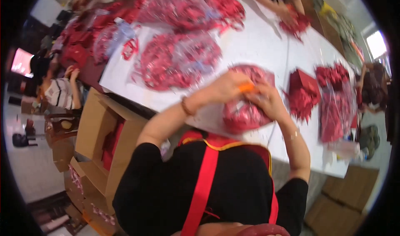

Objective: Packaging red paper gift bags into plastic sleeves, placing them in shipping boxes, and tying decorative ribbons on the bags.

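A clear plastic bag of red items (246, 117) rests at the front edge of the white table, right before me. My left hand (230, 86) is closed at the top of this bag, with a small orange object (246, 87) at its fingertips; its exact kind is too blurred to tell. Close beside it, my right hand (267, 100) has its fingers bent in on the bag's plastic near the neck. Just to the right stands a dark red box (303, 84) with red ribbon-like pieces spilling at its front.
More clear bags of red items (179, 61) lie at the left and far side of the white table (254, 36). Another red-filled bag (333, 115) is at the right. An open cardboard box (93, 127) stands at my left. Across the table, a co-worker's hands (287, 15) handle red pieces.
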A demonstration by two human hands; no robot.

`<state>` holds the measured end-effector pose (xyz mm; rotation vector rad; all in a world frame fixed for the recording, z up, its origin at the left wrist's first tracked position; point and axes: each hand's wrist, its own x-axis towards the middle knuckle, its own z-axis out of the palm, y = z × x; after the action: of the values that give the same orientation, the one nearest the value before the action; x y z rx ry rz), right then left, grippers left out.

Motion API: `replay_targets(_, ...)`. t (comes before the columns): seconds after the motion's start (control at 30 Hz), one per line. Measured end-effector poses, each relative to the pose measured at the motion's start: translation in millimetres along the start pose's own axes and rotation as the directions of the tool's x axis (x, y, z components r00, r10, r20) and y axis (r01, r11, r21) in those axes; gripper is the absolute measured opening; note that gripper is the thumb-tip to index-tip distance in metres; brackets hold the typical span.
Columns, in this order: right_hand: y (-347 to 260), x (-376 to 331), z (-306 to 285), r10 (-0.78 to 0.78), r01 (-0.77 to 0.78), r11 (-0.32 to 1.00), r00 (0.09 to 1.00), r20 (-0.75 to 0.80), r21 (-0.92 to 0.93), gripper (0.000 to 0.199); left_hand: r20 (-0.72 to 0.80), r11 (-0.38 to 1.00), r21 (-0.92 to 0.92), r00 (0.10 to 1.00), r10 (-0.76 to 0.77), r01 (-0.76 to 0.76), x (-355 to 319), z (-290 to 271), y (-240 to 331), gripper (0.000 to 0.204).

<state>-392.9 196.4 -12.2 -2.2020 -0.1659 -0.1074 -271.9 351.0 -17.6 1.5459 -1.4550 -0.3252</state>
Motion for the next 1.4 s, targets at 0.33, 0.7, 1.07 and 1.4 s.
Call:
replay_targets(0.33,-11.8,1.4,4.9,0.232,-0.193,0.923,0.969,-0.08,0.331,0.016,0.058,0.802,-0.421,0.895,-0.443,0.424,-17.0,-11.2,0.2,0.014)
replay_targets(0.7,-12.2,2.6,2.8,0.192,-0.171,0.837,0.981,0.014,0.519,0.019,-0.106,0.971,0.204,0.989,-0.105,0.125,-45.8,9.9,29.2,0.012)
replay_targets(1.07,-11.6,3.2,3.1,0.129,-0.118,0.889,0.992,0.005,0.443,0.018,-0.095,0.905,0.409,0.981,0.171,-0.118,-20.6,6.0,-12.2,0.009)
replay_targets(1.4,-11.0,2.7,16.3,-0.313,0.176,0.889,0.907,-0.28,-0.422,0.018,-0.067,0.876,0.443,0.967,0.247,-0.193,-23.0,8.4,-11.8,0.009)
